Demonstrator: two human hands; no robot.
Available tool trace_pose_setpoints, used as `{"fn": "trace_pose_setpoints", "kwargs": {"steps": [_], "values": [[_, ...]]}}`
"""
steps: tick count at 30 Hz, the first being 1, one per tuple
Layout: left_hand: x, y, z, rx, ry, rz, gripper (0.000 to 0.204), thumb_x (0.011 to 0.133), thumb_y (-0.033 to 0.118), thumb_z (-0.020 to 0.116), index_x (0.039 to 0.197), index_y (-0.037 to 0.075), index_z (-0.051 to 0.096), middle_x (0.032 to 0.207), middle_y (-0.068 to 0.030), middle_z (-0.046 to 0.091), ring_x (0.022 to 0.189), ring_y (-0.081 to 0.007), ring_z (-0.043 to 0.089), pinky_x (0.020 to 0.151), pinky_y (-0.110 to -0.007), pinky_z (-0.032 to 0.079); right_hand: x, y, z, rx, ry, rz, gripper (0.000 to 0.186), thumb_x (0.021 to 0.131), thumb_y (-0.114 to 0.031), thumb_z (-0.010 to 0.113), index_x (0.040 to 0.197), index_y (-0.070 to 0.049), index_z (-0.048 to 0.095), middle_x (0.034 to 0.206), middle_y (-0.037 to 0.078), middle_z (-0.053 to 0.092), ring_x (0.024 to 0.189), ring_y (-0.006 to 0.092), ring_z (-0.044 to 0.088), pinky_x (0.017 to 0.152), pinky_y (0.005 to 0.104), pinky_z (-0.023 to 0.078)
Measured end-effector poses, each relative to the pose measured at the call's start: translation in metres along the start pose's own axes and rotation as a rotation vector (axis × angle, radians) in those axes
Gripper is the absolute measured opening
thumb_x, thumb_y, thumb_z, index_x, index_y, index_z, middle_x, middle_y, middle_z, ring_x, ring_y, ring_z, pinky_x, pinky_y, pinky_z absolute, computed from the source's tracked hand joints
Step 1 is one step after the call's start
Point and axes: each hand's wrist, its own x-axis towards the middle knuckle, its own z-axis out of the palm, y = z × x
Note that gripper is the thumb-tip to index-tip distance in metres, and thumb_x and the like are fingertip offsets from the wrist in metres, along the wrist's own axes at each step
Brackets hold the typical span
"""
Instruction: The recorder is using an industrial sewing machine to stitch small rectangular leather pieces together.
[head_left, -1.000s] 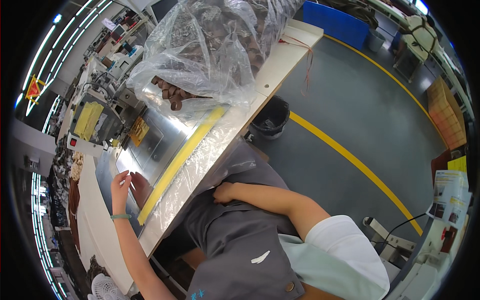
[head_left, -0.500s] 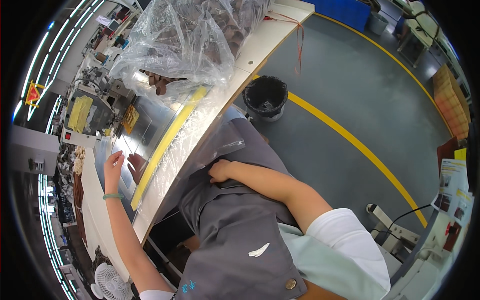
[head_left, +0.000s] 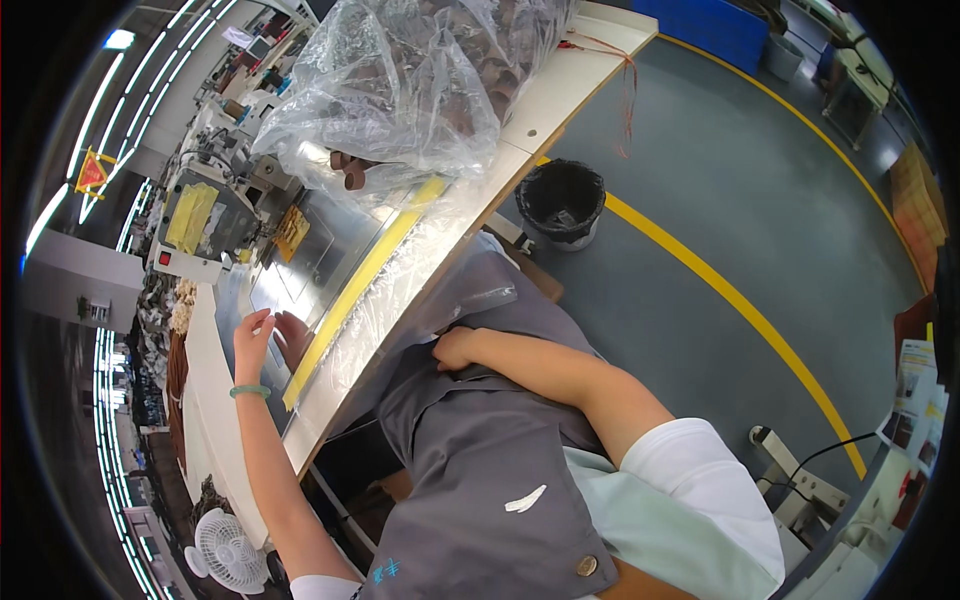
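Observation:
My left hand (head_left: 253,345), with a green bangle (head_left: 249,391) at its wrist, is over the shiny metal plate (head_left: 318,245) of the sewing table. Its fingers are loosely bent and slightly apart, nothing visible in them, and the plate mirrors them. Whether the fingertips touch the plate, I cannot tell. In my lap, my right hand (head_left: 456,348) rests against the grey apron (head_left: 465,440), fingers curled in and their tips hidden. Close by it hangs clear plastic film (head_left: 470,290) off the table edge. A yellow strip (head_left: 365,285) runs along the table between my hands.
A large clear plastic bag (head_left: 385,90) with brown rolled pieces (head_left: 354,176) lies on the far part of the table. The sewing machine (head_left: 205,220) stands to the left. A black-lined bin (head_left: 562,205) is on the floor right of the table; a white fan (head_left: 225,550) is lower left.
The whole view has shifted slightly, so the scene sits further right and a little lower. Both hands keep nearly the same place and pose against the table and apron.

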Motion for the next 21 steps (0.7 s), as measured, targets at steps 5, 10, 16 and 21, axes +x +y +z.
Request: {"fn": "trace_pose_setpoints", "kwargs": {"steps": [5, 10, 16, 21], "values": [[0.006, -0.017, 0.002, -0.038, 0.049, -0.028, 0.028, 0.079, 0.017, 0.061, 0.099, -0.002, 0.061, 0.088, -0.0115, 0.063, 0.081, -0.0175, 0.059, 0.071, -0.027, 0.046, 0.000, 0.000, 0.002, 0.009, 0.022, 0.028, 0.038, 0.084, -0.036, 0.048, 0.100, -0.003, 0.059, 0.095, 0.016, 0.061, 0.093, 0.0318, 0.057, 0.080, 0.0408, 0.044], [-0.001, 0.001, 0.013, -0.194, 0.123, -0.151, 0.023, 0.078, 0.015, 0.062, 0.095, 0.001, 0.062, 0.087, -0.0100, 0.062, 0.078, -0.0167, 0.059, 0.062, -0.026, 0.048, -0.002, 0.002, -0.011, 0.048, -0.060, 0.069, 0.037, 0.085, -0.033, 0.047, 0.104, -0.004, 0.055, 0.101, 0.020, 0.058, 0.097, 0.0340, 0.054, 0.084, 0.0417, 0.042], [-0.009, 0.011, 0.003, -0.208, 0.155, -0.073, 0.022, 0.076, 0.014, 0.062, 0.093, 0.000, 0.062, 0.097, -0.0143, 0.058, 0.089, -0.0268, 0.056, 0.075, -0.033, 0.046, -0.007, 0.001, -0.003, -0.161, 0.196, -0.055, 0.040, 0.081, -0.026, 0.048, 0.113, -0.003, 0.051, 0.121, 0.020, 0.046, 0.113, 0.0344, 0.043, 0.096, 0.0417, 0.032], [-0.018, 0.011, -0.006, -0.015, 0.188, 0.054, 0.020, 0.074, 0.011, 0.061, 0.091, 0.000, 0.062, 0.104, -0.0143, 0.056, 0.099, -0.0288, 0.050, 0.082, -0.035, 0.043, -0.100, -0.040, -0.073, -0.315, -0.179, -0.171, 0.035, 0.081, -0.014, 0.050, 0.115, -0.005, 0.050, 0.108, 0.016, 0.053, 0.103, 0.0309, 0.051, 0.088, 0.0423, 0.039]]}}
